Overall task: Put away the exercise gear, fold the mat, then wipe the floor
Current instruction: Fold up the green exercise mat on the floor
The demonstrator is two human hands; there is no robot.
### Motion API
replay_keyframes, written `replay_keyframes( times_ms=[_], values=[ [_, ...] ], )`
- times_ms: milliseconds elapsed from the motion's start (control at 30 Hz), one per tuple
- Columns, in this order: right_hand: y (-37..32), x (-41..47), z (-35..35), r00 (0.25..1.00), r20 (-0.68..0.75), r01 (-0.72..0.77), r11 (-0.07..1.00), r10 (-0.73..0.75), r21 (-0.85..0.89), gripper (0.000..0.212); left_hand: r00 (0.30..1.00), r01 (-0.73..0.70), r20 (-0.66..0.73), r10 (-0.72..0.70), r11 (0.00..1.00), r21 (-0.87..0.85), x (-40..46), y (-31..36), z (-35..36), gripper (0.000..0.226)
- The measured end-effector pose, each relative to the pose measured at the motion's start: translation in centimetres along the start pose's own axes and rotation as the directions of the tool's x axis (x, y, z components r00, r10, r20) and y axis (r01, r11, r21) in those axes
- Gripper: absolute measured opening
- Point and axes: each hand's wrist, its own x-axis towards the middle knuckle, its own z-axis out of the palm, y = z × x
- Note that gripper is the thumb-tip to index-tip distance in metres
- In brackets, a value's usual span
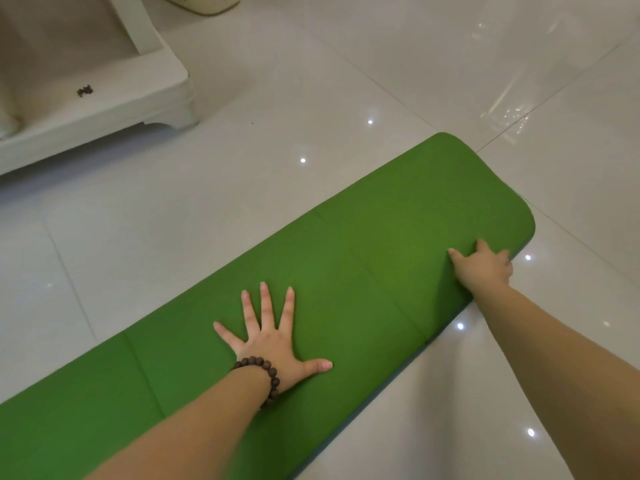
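Observation:
A green exercise mat (363,244) lies on the glossy tiled floor, running from the lower left to the upper right, doubled over with a rounded fold at its far right end. My left hand (273,337), with a dark bead bracelet at the wrist, presses flat on the mat's middle with fingers spread. My right hand (483,266) grips the mat's near edge close to the folded end, thumb on top and fingers curled over the edge.
A white low plastic shelf unit (138,95) stands on the floor at the upper left. A cream perforated basket (204,1) shows at the top edge. Shiny pale tiles (381,64) stretch beyond and to the right of the mat.

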Motion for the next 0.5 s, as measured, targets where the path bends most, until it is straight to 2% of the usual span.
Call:
replay_keyframes(
  times_ms=[100, 167, 233, 300, 367, 500],
  values=[
    [-0.3, -3.8, 2.7, 0.972, 0.034, 0.233, 0.942, -0.232, -0.24, 0.072, 1.0, -0.018, -0.018, 0.017, 1.0, -0.015, -0.1, -0.1, 0.0, 0.128],
    [-0.1, -6.8, 4.6, 0.916, 0.09, 0.399, 0.877, -0.39, -0.268, 0.067, 0.998, -0.049, -0.048, 0.047, 0.998, -0.033, -0.4, -0.4, 0.0, 0.125],
    [0.8, -8.3, 5.4, 0.891, 0.08, 0.453, 0.855, -0.448, -0.252, 0.065, 0.992, -0.083, -0.099, 0.077, 0.995, -0.051, -1.1, -1.2, 0.3, 0.116],
    [1.9, -8.7, 5.0, 0.937, -0.022, 0.342, 0.93, -0.347, -0.132, 0.07, 0.982, -0.093, -0.17, 0.088, 0.995, -0.026, -2.1, -2.5, 1.1, 0.106],
    [2.6, -9.0, 4.3, 0.987, -0.073, 0.152, 0.976, -0.142, 0.155, 0.077, 0.975, -0.07, -0.211, 0.071, 0.997, 0.012, -3.3, -3.8, 2.1, 0.102],
    [2.3, -10.1, 3.5, 0.994, -0.089, -0.002, 0.836, 0.062, 0.549, 0.077, 0.973, -0.022, -0.231, 0.018, 1.0, -0.017, -4.9, -4.7, 3.2, 0.101]
  ],
)
